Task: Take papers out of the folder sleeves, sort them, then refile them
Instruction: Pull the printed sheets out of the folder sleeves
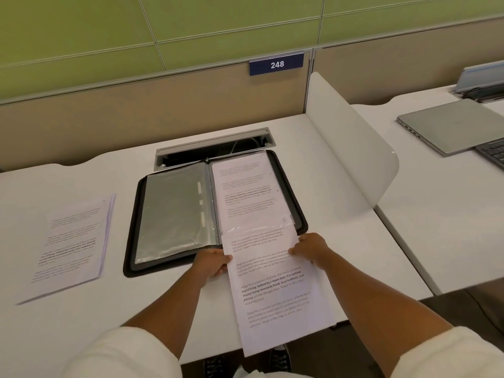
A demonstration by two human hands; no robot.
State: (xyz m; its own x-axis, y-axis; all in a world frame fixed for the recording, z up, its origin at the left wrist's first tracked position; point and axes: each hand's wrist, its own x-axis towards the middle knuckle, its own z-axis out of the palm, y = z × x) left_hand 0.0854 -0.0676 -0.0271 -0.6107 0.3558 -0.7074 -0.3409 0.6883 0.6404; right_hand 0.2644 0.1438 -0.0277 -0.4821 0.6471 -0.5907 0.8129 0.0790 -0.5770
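At the far left we see a stack of papers [73,246] lying flat on the white desk [136,309], well apart from the folder; its print is mostly too blurred to read. Next comes the black zip folder [215,214], lying open, its left page an empty clear sleeve [174,214] and its right page a sleeve holding a printed page [245,195] with a bold line, "way of living. Defined by a slower pace". Our left hand [212,261] rests at the folder's near edge, fingers curled onto the left margin of a loose sheet [275,290]. That sheet has its top end at the mouth of the right sleeve and its lower end hanging past the desk edge; we can read on it "way of living. Defined by a slower pace. It is centered around strong community bonds, local traditions". Our right hand [311,248] pinches the sheet's right margin, just beside the folder's near right corner. Above, on the partition, a blue plate [276,64] reads "248". Further right stand a white divider [351,156] and a closed laptop [452,126].
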